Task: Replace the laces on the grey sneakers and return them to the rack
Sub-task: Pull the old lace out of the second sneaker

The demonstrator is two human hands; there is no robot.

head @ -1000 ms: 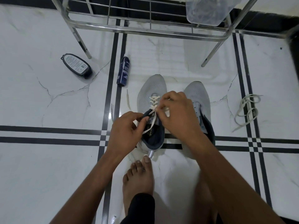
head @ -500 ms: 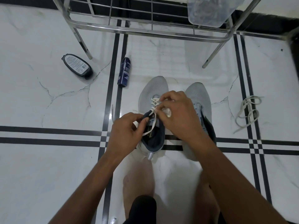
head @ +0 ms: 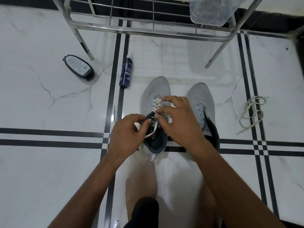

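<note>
While your left hand (head: 126, 135) pinches one end of the cream flat lace (head: 157, 104), your right hand (head: 179, 120) pinches the other over the left grey mesh sneaker (head: 155, 89) on the white marble floor (head: 49, 170); its unlaced twin (head: 201, 97) stands beside; beyond, the steel wire rack (head: 148, 29).

Floor (head: 49, 170): glossy white marble-look tile with grey veining, crossed by paired black inlay stripes (head: 49, 137) running both ways and meeting in small checker crossings. Black skirting (head: 271, 18) along the far edge. Soft overhead light, faint reflections on the tile. Blue spray can (head: 126, 72) and a dark oval bottle (head: 79, 67) lie on the floor, well apart.
</note>
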